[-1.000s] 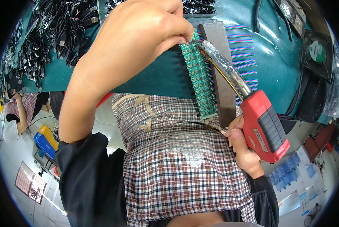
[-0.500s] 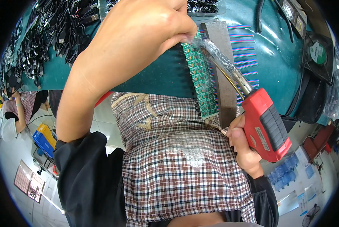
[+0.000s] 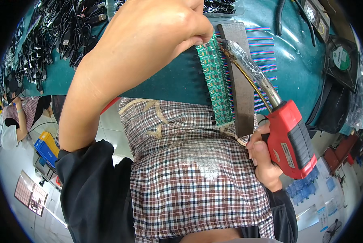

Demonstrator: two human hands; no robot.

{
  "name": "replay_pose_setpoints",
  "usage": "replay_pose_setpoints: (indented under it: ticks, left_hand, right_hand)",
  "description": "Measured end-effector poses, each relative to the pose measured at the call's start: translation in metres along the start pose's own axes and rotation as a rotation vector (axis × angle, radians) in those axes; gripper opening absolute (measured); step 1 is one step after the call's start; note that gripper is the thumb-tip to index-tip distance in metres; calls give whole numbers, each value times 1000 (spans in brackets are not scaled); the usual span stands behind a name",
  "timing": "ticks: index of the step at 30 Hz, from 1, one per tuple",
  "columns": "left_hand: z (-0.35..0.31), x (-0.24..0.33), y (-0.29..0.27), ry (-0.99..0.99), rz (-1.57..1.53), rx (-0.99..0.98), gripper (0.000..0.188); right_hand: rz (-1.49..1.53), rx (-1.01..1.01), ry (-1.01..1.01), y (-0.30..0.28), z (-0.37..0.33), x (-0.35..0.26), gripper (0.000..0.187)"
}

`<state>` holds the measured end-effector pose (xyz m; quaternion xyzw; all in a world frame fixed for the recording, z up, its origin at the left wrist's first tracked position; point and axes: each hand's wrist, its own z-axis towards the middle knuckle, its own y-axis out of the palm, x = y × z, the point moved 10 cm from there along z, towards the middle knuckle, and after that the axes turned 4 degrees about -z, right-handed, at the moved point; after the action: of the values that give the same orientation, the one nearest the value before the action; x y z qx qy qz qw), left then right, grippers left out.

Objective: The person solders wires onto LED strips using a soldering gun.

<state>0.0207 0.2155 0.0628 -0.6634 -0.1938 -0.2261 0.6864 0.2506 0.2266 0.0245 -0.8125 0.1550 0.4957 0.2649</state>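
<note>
My right hand (image 3: 266,164) is wrapped round the handle of a red and black soldering gun (image 3: 287,135). Its barrel slants up and left, with the tip by the upper end of a green circuit board panel (image 3: 216,83). Over that same end, my left hand (image 3: 177,26) is closed in a pinch; whatever lies between its fingertips is hidden. Along the panel's right side lies a dark metal bar (image 3: 243,89). Thin multicoloured wires (image 3: 262,52) stick out from beneath the bar to the right.
Bundles of black USB cables (image 3: 72,30) cover the table's far left. A small fan (image 3: 341,56) stands at the right, below black-handled pliers (image 3: 279,18). The green table (image 3: 165,83) ends just above my checked apron (image 3: 197,194). Another person (image 3: 21,117) sits at the far left.
The soldering gun has shifted a little right and down in my right hand, its tip drawing slightly away from my left fingers. My left hand has hardly moved.
</note>
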Motion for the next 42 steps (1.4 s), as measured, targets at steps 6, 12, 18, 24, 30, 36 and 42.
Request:
replay_pose_setpoints:
  ticks: [6, 12, 18, 24, 30, 36, 42]
  left_hand:
    - [0, -3, 2, -16, -16, 7, 5]
    - [0, 0, 0, -35, -7, 7, 5]
    - [0, -3, 2, -83, -46, 32, 6]
    - [-8, -4, -1, -208, -102, 114, 9]
    - [-22, -5, 16, -267, 2, 249, 10]
    - [-19, -3, 13, -244, 23, 259, 10]
    - [-12, -8, -4, -324, -152, 211, 8]
  right_hand:
    - [-3, -6, 2, -1, -4, 5, 29]
    - [-57, -4, -41, -6, -9, 5, 31]
    - [-206, -16, -49, -6, -13, 8, 31]
    - [-213, -20, -35, -4, -12, 7, 28]
    - [-103, -45, 2, -2, -10, 12, 21]
    - [-64, -38, 32, -2, -9, 14, 20]
    - [-39, -18, 60, 1, -6, 10, 18]
